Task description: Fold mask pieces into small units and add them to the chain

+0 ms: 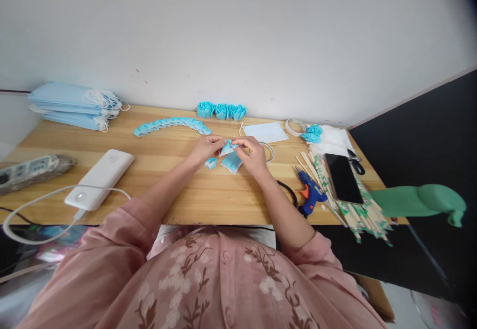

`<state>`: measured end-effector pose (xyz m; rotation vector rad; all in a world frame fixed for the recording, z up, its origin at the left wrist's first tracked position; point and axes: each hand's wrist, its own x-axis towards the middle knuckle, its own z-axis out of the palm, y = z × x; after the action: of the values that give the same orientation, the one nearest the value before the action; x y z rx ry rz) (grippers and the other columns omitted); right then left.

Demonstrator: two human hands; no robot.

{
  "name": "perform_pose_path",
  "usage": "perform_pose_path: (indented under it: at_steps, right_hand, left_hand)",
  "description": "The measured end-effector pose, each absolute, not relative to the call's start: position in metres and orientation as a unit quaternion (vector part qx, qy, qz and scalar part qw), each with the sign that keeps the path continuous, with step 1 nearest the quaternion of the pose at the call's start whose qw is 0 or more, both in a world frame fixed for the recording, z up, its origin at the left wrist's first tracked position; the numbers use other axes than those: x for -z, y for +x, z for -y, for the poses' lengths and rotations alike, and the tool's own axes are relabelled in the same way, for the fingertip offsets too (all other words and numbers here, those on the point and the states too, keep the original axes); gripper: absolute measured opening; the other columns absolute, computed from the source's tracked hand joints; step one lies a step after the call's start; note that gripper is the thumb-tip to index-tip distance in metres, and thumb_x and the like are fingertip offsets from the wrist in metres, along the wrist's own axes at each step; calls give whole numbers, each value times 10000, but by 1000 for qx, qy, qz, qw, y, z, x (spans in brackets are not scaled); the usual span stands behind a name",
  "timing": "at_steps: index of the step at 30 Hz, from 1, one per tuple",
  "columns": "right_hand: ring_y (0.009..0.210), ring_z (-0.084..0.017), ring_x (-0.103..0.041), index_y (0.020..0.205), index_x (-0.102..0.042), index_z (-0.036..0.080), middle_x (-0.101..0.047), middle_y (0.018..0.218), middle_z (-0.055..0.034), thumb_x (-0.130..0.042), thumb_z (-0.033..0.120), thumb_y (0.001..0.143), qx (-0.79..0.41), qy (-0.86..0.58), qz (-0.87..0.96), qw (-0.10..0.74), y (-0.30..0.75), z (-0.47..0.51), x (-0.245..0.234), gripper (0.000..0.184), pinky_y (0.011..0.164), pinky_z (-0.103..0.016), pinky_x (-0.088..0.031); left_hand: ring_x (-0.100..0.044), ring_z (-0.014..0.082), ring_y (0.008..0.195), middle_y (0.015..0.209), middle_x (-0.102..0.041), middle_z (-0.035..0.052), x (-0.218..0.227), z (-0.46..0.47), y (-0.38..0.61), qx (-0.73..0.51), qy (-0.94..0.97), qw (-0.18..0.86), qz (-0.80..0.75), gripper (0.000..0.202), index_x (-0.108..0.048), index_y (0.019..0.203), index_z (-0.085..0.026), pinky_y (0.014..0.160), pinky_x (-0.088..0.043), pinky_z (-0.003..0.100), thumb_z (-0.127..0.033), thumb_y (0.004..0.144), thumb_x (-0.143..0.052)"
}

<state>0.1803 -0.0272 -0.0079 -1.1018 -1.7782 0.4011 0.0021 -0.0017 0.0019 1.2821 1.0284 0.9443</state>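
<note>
My left hand (207, 150) and my right hand (252, 156) meet over the middle of the wooden table (179, 195). Both pinch a small folded blue mask piece (227, 147) between their fingertips. Under the hands lie a stack of cut blue pieces (231, 162) and a small folded blue piece (210, 163). A curved row of folded blue pieces (172, 125) lies behind the hands. Three blue rosettes (221, 111) stand at the wall.
A stack of blue face masks (72, 105) sits far left; a white power bank (100, 178) with cable and a power strip (32, 171) lie left. Right: white mask (265, 132), tape roll (295, 126), blue glue gun (310, 195), phone (343, 177) on wooden sticks (354, 209), scissors (356, 162).
</note>
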Motion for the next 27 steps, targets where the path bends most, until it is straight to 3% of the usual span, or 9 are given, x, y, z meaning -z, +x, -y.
perform_pose_path:
  at_steps: [7,27]
  right_hand:
    - [930,-198,-667,873,-714,255,-755,956,-20,-581,141,811,-155,-452,734,482,181,26,8,185,869,-370,-520]
    - [931,-202,-660,858,-711,263,-751,943,-17,-575,161,811,-168,-459,740,463,180,26,10,177,890,-378,-508]
  left_hand:
    - [-406,78,490,493,-480,-25,-4,3,2,-395,562,587,-430,434,-571,550,-154,492,-314,222,-553,669,-693]
    - [-397,76,485,506,-502,-22,1,2,2,-396,576,578,-421,403,-581,562,-157,479,-297,221,-517,725,-658]
